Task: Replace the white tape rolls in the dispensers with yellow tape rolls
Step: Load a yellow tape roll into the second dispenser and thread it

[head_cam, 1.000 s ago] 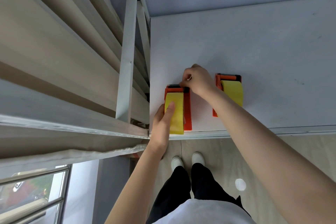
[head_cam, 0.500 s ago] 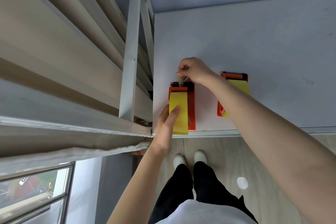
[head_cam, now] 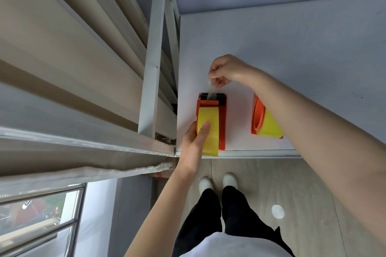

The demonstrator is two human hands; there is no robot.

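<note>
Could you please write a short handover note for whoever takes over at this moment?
Left hand holds the yellow roll in the left dispenser at the near edge of the table.
Right hand pinches the tape end, drawn past that dispenser's cutter.
Right dispenser, partly behind the right forearm, carries the second yellow roll.
Done: both dispensers show yellow rolls; no white roll in view.
Left: probably seat the tape end on the cutter, then let go.

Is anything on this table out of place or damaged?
Nothing looks damaged or spilled. The left dispenser, held by the left hand, stands at the very near edge of the table; its yellow roll seems to overhang it.
</note>
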